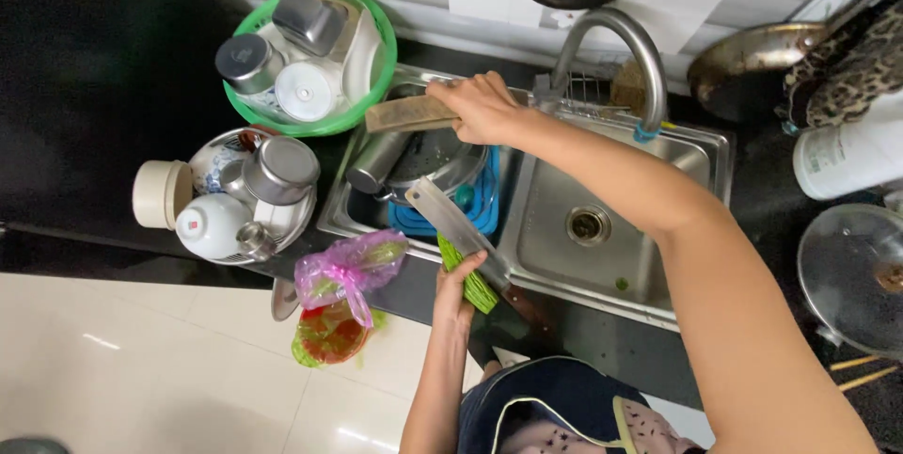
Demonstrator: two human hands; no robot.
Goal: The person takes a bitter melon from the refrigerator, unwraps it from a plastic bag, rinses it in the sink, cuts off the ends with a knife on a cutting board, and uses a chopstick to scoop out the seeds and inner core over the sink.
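Note:
My right hand reaches over the sink and is closed on one end of a flat wooden piece above the left basin. Near the counter's front edge, my left hand holds a green ridged gourd. A cleaver lies across the gourd by that hand, its blade toward the left basin and its dark handle toward me. Whether the left hand also grips the cleaver is unclear.
The double steel sink has a pot and a blue rack in its left basin and a drain in the right. A curved faucet arches above. A green basket of steel cups, a bowl of crockery, a pink bag and a glass lid stand around.

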